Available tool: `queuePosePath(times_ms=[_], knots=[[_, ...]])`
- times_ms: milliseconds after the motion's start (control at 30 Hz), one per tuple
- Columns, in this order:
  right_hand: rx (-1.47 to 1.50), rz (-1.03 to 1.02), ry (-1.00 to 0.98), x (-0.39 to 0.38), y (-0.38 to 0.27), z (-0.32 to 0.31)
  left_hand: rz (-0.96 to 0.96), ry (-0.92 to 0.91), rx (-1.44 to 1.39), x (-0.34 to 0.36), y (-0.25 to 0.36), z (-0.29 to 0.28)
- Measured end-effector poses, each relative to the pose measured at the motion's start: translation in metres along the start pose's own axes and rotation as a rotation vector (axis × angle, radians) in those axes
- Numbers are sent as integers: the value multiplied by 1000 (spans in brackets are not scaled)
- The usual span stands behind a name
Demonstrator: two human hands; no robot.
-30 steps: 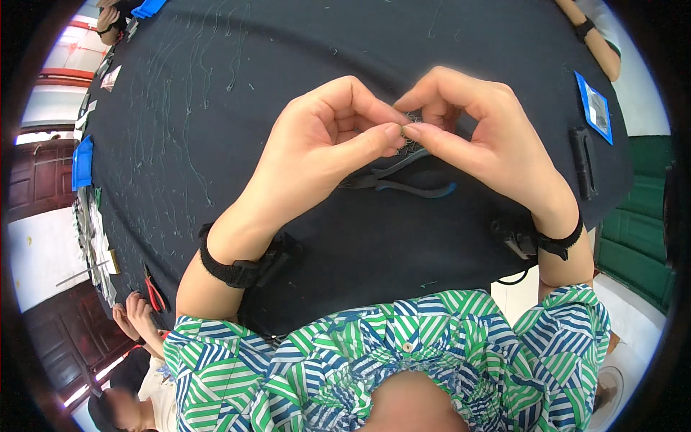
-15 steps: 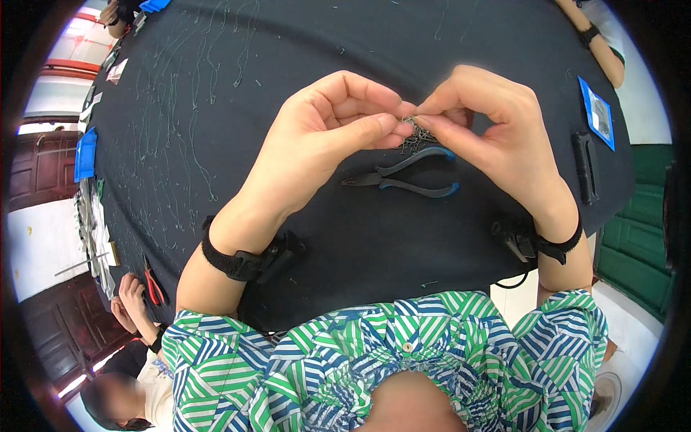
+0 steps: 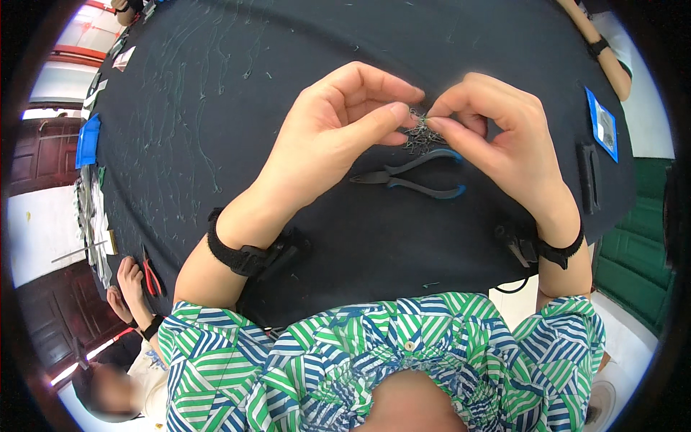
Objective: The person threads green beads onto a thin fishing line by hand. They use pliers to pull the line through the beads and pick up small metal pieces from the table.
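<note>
A pile of small, thin metal pieces [image 3: 419,140] lies on the black cloth, just past the pliers. Over its far edge my right hand [image 3: 504,137] pinches thumb and index finger together; what is between them, if anything, is too small to name. My left hand [image 3: 327,129] is beside the pile, fingers curled loosely and the thumb apart from the index fingertip. Nothing can be made out in it. Pliers with dark, blue-tipped handles [image 3: 425,189] rest below my fingers, jaws pointing left, touched by neither hand.
Thin green cords [image 3: 198,137] are spread over the cloth [image 3: 374,237] on the left. A blue packet [image 3: 602,124] and a black bar-shaped object [image 3: 589,176] lie at right. Red-handled pliers [image 3: 151,277] sit near a co-worker's hands [image 3: 129,284]; another person's arm [image 3: 601,47] reaches in at upper right.
My fingertips were together over the pile; now the two hands are slightly apart, and my left thumb and index finger have spread. The whole view has shifted a little.
</note>
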State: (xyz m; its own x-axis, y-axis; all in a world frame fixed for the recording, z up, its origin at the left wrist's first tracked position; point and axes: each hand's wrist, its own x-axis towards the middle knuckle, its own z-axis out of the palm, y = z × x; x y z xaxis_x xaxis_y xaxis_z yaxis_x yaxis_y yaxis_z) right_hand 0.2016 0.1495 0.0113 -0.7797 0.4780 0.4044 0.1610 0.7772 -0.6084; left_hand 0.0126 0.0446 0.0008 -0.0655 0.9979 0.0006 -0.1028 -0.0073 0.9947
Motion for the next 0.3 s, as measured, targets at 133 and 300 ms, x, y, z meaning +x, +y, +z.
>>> queuePosePath(times_ms=[133, 300], knots=[[-17, -24, -21, 3, -1, 1, -33, 4, 122, -2, 4, -5], [36, 9, -76, 6, -7, 1, 16, -153, 359, -7, 8, -14]])
